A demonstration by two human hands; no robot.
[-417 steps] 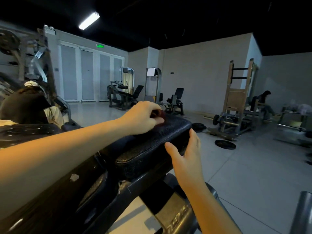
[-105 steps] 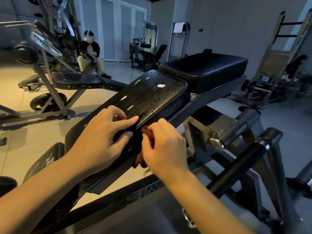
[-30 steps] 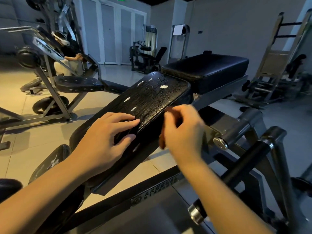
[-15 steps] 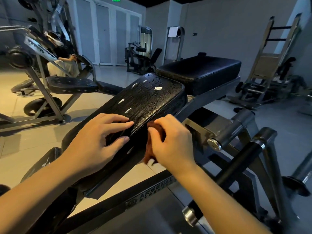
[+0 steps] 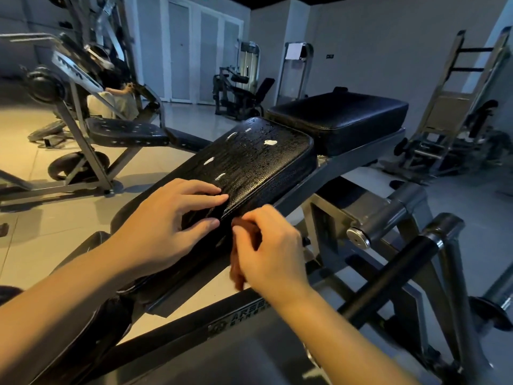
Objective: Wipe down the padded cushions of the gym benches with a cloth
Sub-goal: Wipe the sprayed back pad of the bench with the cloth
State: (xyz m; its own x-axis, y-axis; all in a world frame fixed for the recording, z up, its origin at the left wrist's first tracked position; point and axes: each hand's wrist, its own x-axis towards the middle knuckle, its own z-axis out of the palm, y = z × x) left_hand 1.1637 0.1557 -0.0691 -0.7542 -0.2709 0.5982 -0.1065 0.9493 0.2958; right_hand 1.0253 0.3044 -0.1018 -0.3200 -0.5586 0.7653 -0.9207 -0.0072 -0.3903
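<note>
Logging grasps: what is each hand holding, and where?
Right hand grips the reddish-brown cloth by its upper end; left hand only rests on the cushion.

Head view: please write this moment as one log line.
left hand: rests on sloped cushion | right hand: grips brown cloth against cushion's side edge | flat cushion: no hand on it

The long black cushion [image 5: 258,159] slopes up and away on the bench, its grained skin glossy, with small droplets and a few pale patches near the far end. Just behind its upper end, a second black cushion [image 5: 341,118], thick and rectangular, lies flat. The cloth [image 5: 238,270] is reddish-brown and bunched, mostly hidden inside the right hand [image 5: 269,251], which grips it against the right side edge of the sloping cushion. The left hand [image 5: 172,220] rests on that cushion's lower part, fingers spread.
</note>
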